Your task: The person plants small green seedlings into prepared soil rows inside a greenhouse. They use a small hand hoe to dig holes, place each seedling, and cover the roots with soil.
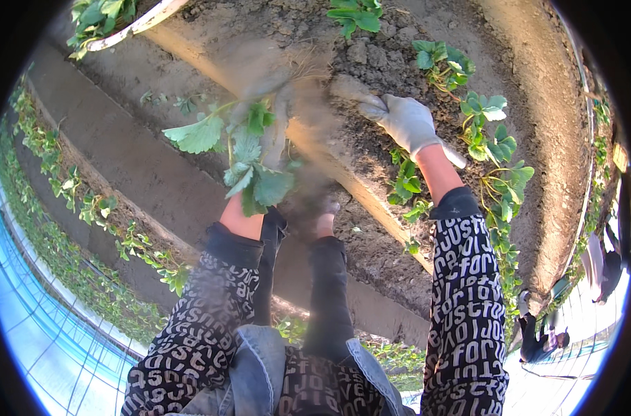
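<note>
My left hand (277, 125), in a pale glove, is shut on a strawberry plant (266, 184) whose leaves hang over the wrist. Thin brownish roots or dry strands (310, 63) show beyond it, near the soil bed (365, 57). My right hand (409, 124), also in a pale glove, is right of it, low over the dark crumbly soil. Its fingers point left and touch or nearly touch the soil; a blurred patch in the picture makes their tips hard to read. Small strawberry plants (406, 182) grow just below the right hand.
A row of strawberry plants (484, 112) runs down the bed's right side. A pale tan strip (367, 200) crosses the ground diagonally. A whitish curved bar (138, 25) is at upper left. More planted rows (92, 205) lie left. Another person (541, 338) is far off at lower right.
</note>
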`<act>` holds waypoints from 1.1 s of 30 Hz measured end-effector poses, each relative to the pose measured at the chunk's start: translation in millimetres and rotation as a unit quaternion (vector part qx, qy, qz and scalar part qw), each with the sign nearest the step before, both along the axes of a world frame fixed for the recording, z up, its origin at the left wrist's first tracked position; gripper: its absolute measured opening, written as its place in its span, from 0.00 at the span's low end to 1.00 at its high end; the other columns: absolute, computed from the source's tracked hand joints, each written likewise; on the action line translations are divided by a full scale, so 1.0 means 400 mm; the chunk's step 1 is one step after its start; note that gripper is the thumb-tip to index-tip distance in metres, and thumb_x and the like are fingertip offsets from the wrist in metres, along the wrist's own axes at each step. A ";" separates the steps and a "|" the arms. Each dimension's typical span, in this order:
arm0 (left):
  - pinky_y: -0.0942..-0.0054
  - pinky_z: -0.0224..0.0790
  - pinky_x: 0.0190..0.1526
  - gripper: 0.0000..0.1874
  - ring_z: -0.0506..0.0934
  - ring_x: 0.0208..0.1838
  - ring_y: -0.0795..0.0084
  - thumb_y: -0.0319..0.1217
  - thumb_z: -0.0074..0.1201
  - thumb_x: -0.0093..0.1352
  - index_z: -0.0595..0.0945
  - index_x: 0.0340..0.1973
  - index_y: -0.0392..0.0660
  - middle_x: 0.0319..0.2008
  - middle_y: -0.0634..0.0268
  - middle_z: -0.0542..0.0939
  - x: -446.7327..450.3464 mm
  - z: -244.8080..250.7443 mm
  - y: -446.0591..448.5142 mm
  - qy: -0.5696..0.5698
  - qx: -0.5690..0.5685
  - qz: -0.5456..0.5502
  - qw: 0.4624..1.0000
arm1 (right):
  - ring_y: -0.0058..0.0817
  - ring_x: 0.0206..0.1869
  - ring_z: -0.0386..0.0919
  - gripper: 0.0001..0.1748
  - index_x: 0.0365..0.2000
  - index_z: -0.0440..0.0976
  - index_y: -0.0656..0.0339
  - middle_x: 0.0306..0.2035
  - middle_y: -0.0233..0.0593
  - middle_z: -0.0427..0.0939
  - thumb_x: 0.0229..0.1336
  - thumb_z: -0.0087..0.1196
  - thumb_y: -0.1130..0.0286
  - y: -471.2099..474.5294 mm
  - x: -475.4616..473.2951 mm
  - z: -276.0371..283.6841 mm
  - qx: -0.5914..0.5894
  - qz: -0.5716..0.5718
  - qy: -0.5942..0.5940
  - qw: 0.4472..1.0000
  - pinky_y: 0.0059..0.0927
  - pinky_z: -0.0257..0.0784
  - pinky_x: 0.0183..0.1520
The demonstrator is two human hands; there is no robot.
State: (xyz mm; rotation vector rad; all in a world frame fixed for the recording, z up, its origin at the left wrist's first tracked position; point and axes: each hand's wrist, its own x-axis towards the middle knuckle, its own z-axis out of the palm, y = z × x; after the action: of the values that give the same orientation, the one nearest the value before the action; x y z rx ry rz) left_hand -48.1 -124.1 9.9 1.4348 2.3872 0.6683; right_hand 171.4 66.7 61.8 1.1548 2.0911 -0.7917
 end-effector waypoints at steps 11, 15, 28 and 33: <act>0.56 0.67 0.47 0.15 0.76 0.51 0.56 0.31 0.58 0.57 0.84 0.41 0.55 0.44 0.68 0.81 0.038 -0.005 -0.030 -0.014 -0.011 -0.001 1.000 | 0.43 0.44 0.83 0.32 0.42 0.77 0.55 0.38 0.46 0.84 0.65 0.42 0.35 0.037 -0.042 -0.011 0.042 0.128 0.026 0.991 0.48 0.78 0.46; 0.56 0.67 0.47 0.15 0.76 0.51 0.56 0.31 0.58 0.57 0.84 0.41 0.56 0.45 0.68 0.81 0.056 -0.020 -0.018 -0.010 -0.007 0.003 1.000 | 0.44 0.43 0.82 0.22 0.42 0.74 0.54 0.36 0.45 0.83 0.62 0.52 0.46 0.069 -0.002 -0.054 0.065 0.140 0.040 0.987 0.46 0.77 0.46; 0.55 0.67 0.48 0.15 0.75 0.52 0.55 0.32 0.58 0.58 0.84 0.42 0.56 0.45 0.68 0.82 0.151 -0.038 0.069 0.009 -0.006 -0.010 1.000 | 0.52 0.39 0.81 0.33 0.41 0.75 0.55 0.31 0.50 0.82 0.62 0.46 0.34 0.024 0.061 -0.036 0.072 0.045 0.044 0.995 0.50 0.74 0.41; 0.55 0.68 0.48 0.15 0.75 0.53 0.55 0.33 0.58 0.58 0.84 0.42 0.56 0.45 0.68 0.82 0.213 -0.054 0.110 0.035 -0.003 -0.016 0.999 | 0.53 0.36 0.81 0.39 0.42 0.76 0.57 0.28 0.51 0.82 0.58 0.45 0.29 -0.004 0.087 -0.020 0.070 0.014 0.054 0.996 0.49 0.75 0.39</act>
State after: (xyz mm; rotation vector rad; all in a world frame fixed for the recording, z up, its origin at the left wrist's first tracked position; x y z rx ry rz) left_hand 37.3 -80.0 -11.6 1.5151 2.4108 0.6113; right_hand 206.2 65.1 53.7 1.1766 2.2783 -0.7180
